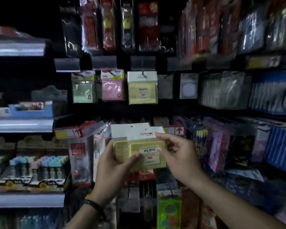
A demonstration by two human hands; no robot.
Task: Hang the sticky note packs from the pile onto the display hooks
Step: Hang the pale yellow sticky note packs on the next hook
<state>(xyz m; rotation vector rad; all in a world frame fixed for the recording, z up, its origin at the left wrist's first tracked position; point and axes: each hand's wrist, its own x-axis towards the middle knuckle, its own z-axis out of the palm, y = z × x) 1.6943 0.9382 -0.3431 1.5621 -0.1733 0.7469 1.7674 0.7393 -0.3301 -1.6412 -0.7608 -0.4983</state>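
Observation:
A yellow sticky note pack (139,151) with a white header card is held in front of the display, at about chest height. My left hand (112,164) grips its left side and bottom, thumb across the front. My right hand (175,152) pinches the pack's right edge, the index finger touching the header card. Above, a matching yellow pack (143,87) hangs on a display hook (143,73). A pink pack (112,85) and a green pack (83,87) hang to its left. No pile of packs is in view.
Hanging stationery packs fill the dark display above, right and below. Grey price-tag holders (143,62) line the rail over the hooks. Shelves (21,124) with boxed goods stand at the left. A red-labelled pack (78,161) hangs just left of my hands.

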